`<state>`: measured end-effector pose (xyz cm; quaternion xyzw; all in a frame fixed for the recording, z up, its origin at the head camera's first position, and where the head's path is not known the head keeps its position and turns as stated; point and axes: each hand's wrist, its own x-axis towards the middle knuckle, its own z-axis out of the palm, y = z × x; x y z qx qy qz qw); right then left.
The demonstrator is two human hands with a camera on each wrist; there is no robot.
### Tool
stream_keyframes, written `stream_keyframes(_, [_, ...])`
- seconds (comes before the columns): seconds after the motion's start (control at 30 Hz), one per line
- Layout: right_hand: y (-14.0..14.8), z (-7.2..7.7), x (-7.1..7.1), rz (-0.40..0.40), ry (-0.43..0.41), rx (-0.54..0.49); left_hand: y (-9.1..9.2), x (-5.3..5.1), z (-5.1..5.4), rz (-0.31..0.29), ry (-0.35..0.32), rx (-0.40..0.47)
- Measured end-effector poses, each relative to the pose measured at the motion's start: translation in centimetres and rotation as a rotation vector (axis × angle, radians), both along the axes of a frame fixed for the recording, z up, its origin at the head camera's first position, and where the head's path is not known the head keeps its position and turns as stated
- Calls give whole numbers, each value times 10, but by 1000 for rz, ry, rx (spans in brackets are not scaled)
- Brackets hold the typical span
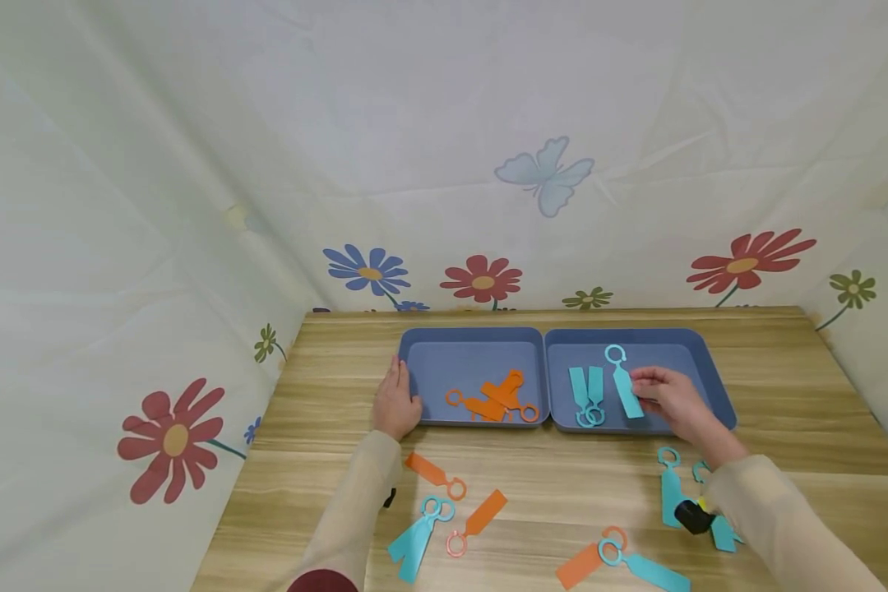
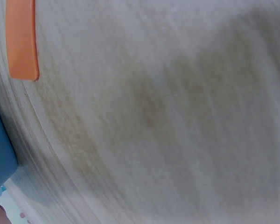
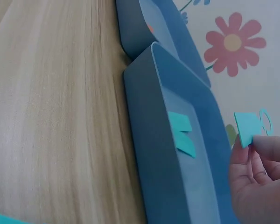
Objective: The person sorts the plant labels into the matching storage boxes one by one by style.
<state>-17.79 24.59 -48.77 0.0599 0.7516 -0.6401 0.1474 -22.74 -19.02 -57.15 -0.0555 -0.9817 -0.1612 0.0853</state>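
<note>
My right hand (image 1: 669, 399) pinches a turquoise plastic tag with a ring end (image 1: 625, 390) by its flat side, above the right blue-grey tray (image 1: 669, 355). In the right wrist view, thumb and fingers grip the same tag (image 3: 248, 127) above the tray's rim. Two turquoise tags (image 1: 579, 388) lie inside that tray. My left hand (image 1: 396, 404) rests against the left wall of the left tray (image 1: 444, 358), fingers extended. Several orange ring tags (image 1: 505, 393) lie in a heap in that tray. The left wrist view shows mostly blurred tabletop and one orange tag (image 2: 22, 42).
On the wooden table (image 1: 326, 362) in front of the trays lie loose orange tags (image 1: 486, 511) and turquoise tags (image 1: 418, 543). More turquoise tags (image 1: 670, 493) are near the right forearm, partly covered by it. A flowered curtain (image 1: 414, 164) stands behind the table.
</note>
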Motion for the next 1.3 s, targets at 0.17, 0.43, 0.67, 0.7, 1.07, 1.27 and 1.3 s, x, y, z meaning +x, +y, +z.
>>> stream_keyframes(0.17, [-1, -11, -7, -70, -20, -46, 0, 0, -1, 0, 6, -8])
stream_keyframes(0.43, [-4, -32, -17, -133, -21, 21, 0, 0, -1, 0, 6, -1])
stream_keyframes(0.67, [-8, -45, -22, -148, -56, 143, 1, -1, 0, 1, 10, 1])
stream_keyframes(0.7, [-9, -46, -23, -153, -63, 147, 1, -1, 0, -1, 15, 3])
stream_keyframes(1.07, [-11, -55, -28, -178, -119, 188, 1, 1, 5, 2, -5, 0])
stream_keyframes(1.27, [-15, -54, -28, -199, -88, 258, 1, 2, 6, 8, -18, -3])
stream_keyframes(1.3, [-16, -54, -28, -204, -85, 284, 1, 2, 6, 11, -20, -4])
